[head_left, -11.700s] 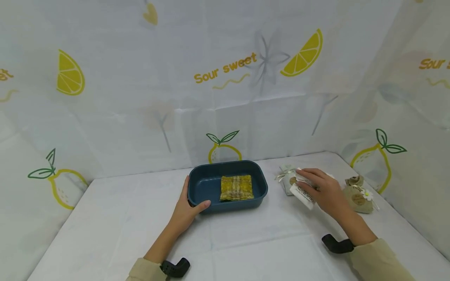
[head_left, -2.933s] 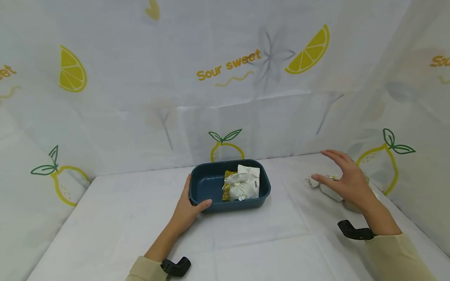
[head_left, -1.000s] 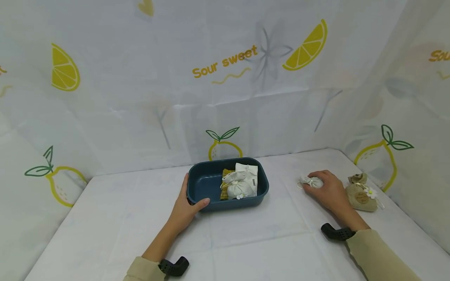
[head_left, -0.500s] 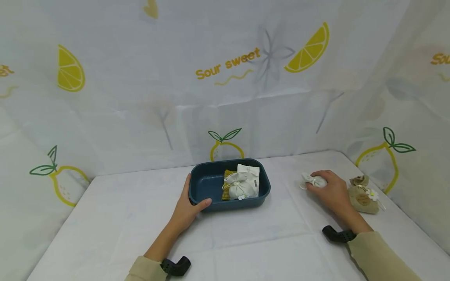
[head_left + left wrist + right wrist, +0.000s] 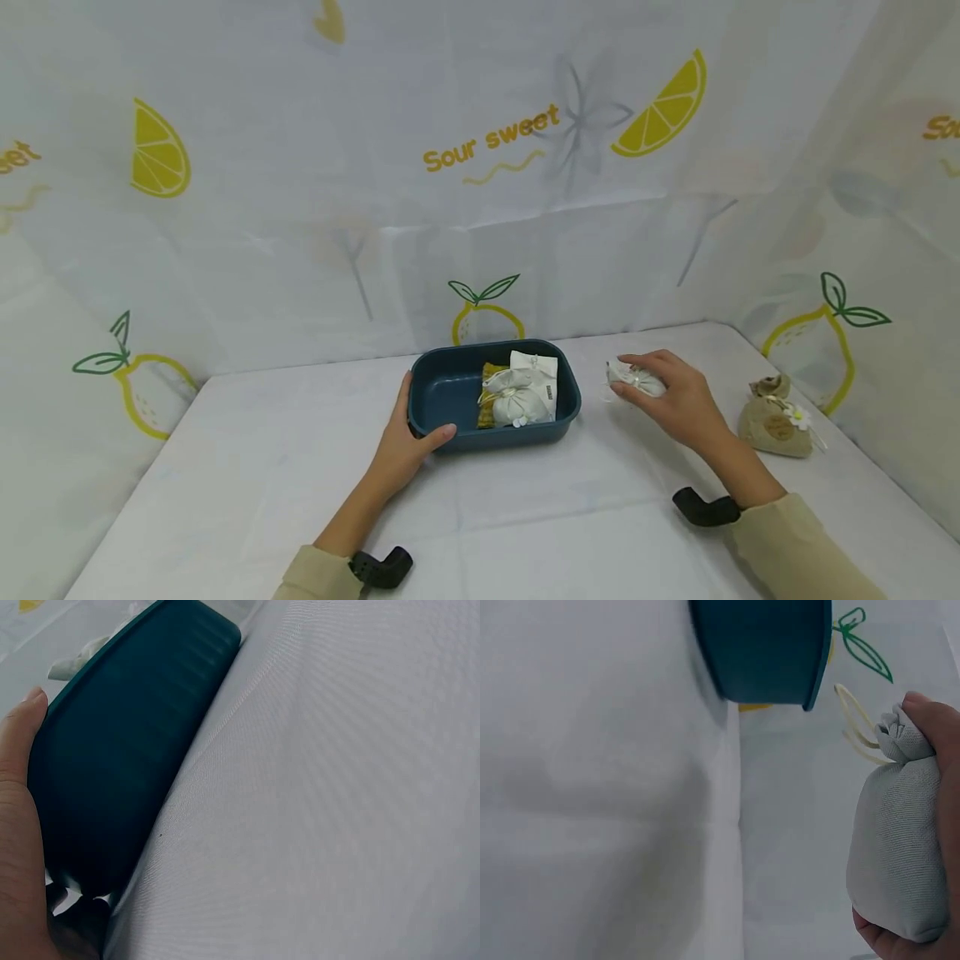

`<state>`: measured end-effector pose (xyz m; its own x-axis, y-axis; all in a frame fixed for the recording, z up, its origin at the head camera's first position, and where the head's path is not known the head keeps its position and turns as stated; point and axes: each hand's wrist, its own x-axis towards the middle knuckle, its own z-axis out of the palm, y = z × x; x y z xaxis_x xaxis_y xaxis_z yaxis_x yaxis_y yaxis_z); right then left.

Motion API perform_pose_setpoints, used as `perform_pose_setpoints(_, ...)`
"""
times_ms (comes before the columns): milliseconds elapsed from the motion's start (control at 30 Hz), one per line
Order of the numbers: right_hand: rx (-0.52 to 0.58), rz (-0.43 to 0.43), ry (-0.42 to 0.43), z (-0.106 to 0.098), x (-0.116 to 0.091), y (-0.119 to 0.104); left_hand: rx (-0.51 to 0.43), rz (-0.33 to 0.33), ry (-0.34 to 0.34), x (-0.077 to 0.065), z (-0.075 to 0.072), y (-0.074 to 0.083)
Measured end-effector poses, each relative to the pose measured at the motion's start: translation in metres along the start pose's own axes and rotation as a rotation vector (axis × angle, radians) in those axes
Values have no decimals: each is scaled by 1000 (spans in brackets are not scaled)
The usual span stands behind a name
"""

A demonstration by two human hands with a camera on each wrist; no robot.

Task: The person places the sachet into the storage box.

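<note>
In the head view a dark blue plastic box stands on the table, its left end gripped by my left hand with the thumb over the front rim. A yellow woven sachet, a round white drawstring pouch and a flat white packet lie in the box's right half. My right hand holds a white drawstring pouch between thumb and fingers, right of the box. In the right wrist view that pouch has a gathered neck and a cord loop, and appears lifted off the table.
A brown burlap pouch with a white flower stands at the table's right side. The white cloth-covered table meets a lemon-printed backdrop behind the box.
Since the oldest frame, the white pouch and packet have entered the box. My right hand has since taken another white pouch and moved it left toward the box. The left hand stays put.
</note>
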<state>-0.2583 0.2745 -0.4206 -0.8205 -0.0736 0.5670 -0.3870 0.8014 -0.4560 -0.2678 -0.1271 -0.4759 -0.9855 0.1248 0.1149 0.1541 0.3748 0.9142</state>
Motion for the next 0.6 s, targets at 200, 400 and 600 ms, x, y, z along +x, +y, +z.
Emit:
perform_pose_setpoints(200,51,-110,25,-2,8,-23,-12,-4,-1,0,1,0)
perform_pose_setpoints(400,113,-156,-2,1,21,-48,-8,-5,5,-1,1,2)
perform_pose_setpoints(600,166,-234,-21,17,31,-71,-2,-8,7,-1,0,2)
